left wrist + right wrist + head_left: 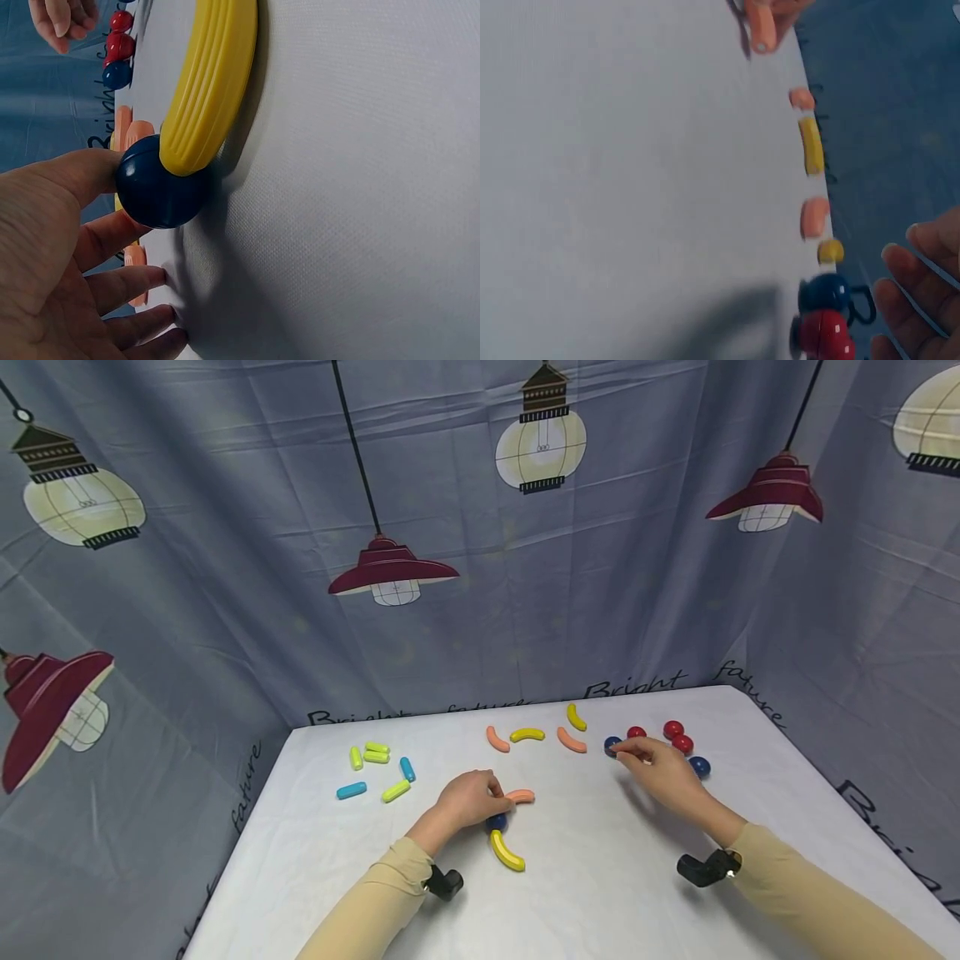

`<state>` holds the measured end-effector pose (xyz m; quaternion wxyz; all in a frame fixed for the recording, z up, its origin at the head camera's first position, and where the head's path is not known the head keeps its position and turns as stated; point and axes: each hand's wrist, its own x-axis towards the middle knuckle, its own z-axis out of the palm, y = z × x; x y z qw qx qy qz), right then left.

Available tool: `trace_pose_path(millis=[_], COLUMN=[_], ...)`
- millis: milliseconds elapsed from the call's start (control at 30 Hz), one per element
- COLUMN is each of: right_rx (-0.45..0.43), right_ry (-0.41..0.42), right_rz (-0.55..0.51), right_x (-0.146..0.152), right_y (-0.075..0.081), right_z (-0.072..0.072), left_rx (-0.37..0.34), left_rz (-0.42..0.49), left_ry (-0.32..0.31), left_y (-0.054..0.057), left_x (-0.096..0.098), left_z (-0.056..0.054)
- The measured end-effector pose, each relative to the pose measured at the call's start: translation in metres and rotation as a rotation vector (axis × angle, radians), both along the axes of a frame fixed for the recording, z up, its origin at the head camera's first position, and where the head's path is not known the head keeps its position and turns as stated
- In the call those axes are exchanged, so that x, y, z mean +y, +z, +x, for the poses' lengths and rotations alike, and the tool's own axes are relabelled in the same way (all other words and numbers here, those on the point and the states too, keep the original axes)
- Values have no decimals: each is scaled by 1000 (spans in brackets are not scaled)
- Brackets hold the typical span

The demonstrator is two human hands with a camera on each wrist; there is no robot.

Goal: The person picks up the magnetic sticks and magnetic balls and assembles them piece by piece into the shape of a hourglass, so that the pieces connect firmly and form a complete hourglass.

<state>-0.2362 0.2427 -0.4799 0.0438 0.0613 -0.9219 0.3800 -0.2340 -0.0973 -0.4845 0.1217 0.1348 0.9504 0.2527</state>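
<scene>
My left hand (468, 799) pinches a dark blue ball (161, 191) between thumb and index finger, the other fingers spread. One end of a yellow banana-shaped piece (507, 852) meets that ball on the near side. Just beyond the ball lies an orange curved piece (521, 796). My right hand (663, 772) hovers at the right, fingers loosely bent with nothing between them. Its fingertips overlap another dark blue ball (612, 746) in the head view, but in the right wrist view its fingers (907, 281) stand apart from the blue ball (825, 292).
Red balls (672, 729) and one more blue ball (700, 767) lie around the right hand. Further back are orange pieces (572, 740) and yellow pieces (527, 735). Lime-green capsules (396, 791) and blue capsules (351, 790) lie left on the white table (585, 893), before a grey patterned curtain (465, 643).
</scene>
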Motion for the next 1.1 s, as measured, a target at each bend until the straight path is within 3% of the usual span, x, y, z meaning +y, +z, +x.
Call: trace_pose_path(millis=[433,733,1100], right_rx=[74,-2,-139], right_ry=[-96,-191,-205], right_rz=[14,26,97], right_x=[56,87,112], right_y=[-2,-10,-25], right_z=[-1,-6,-3], left_rx=[5,6,12], left_rz=[-10,0,11], left_ry=[-6,-8,-7], left_y=[-1,0,-2], left_x=[0,-1,-1], left_z=[0,0,2])
